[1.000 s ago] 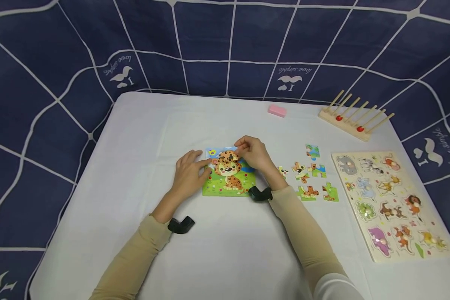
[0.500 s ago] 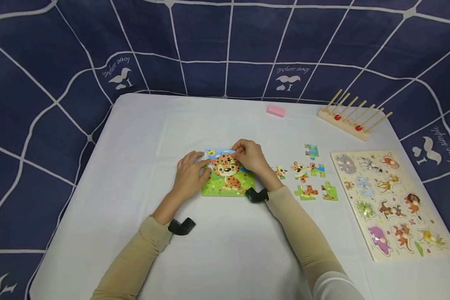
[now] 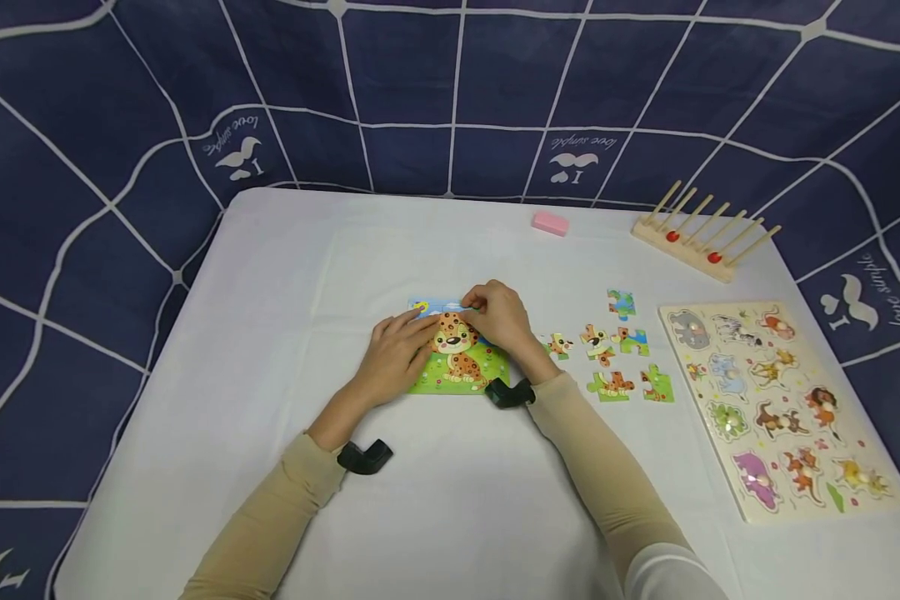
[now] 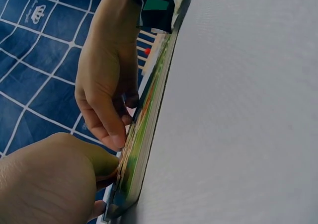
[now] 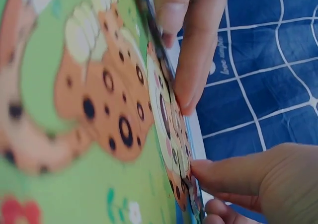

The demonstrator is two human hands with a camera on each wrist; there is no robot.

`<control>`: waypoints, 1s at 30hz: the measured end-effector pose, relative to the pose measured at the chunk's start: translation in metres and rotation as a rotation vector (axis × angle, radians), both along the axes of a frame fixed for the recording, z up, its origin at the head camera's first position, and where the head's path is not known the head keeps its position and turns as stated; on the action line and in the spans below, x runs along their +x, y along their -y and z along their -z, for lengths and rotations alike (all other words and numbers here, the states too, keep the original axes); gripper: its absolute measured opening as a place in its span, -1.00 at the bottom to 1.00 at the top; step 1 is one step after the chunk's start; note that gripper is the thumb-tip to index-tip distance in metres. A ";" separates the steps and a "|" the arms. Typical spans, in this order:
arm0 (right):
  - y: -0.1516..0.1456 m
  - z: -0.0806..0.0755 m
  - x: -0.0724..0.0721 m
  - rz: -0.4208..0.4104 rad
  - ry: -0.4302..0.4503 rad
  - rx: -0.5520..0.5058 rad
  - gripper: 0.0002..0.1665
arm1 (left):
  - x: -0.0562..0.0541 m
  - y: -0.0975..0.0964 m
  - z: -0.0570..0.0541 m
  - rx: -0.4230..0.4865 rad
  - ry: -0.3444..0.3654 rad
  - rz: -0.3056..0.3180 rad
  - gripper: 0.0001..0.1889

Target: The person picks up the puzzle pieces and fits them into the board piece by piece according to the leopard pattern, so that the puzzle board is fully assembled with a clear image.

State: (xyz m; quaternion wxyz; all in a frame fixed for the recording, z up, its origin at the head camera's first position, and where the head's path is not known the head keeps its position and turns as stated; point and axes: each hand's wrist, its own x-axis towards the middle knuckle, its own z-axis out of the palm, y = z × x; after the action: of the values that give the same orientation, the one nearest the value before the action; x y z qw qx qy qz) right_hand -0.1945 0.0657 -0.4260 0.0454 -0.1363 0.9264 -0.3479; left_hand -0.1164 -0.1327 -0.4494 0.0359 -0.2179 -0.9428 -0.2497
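Observation:
A small leopard puzzle board (image 3: pixel 461 382) lies flat on the white table in the head view. My left hand (image 3: pixel 393 358) rests over its left side, fingers extended across the upper left part and touching the leopard's head. At the board's upper right, my right hand (image 3: pixel 501 317) has thumb and fingers bent together at the top of the head. In the right wrist view that hand pinches the edge of a spotted puzzle piece (image 5: pixel 193 196), which sits slightly raised. The left fingertips (image 5: pixel 188 102) press beside it. My right hand hides the board's top right corner.
Several loose puzzle pieces (image 3: pixel 617 385) lie right of the board. Farther right is a wooden animal knob puzzle (image 3: pixel 742 442). A wooden peg rack (image 3: pixel 682 250) with red beads and a pink block (image 3: pixel 551 223) stand toward the back edge.
The spotted piece has come down onto the leopard's head, which now looks whole. My left hand has slid right over the board; the right hand has shifted slightly left and toward me.

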 end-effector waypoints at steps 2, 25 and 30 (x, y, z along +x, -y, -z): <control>-0.001 0.002 0.000 0.000 -0.012 0.019 -0.84 | -0.001 -0.001 0.001 0.018 0.006 -0.005 -0.57; -0.020 -0.022 0.011 -0.035 0.064 -0.156 -0.79 | -0.001 0.001 0.004 0.095 0.061 -0.037 -0.57; -0.050 -0.026 0.012 -0.007 0.065 -0.169 -0.73 | -0.001 0.001 0.006 0.100 0.050 -0.037 -0.56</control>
State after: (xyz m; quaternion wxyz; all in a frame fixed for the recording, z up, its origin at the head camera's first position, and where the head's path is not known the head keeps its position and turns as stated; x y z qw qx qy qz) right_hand -0.1828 0.1162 -0.3998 0.0649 -0.1315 0.8913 -0.4290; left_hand -0.1176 -0.1334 -0.4550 0.0276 -0.1918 -0.9337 -0.3010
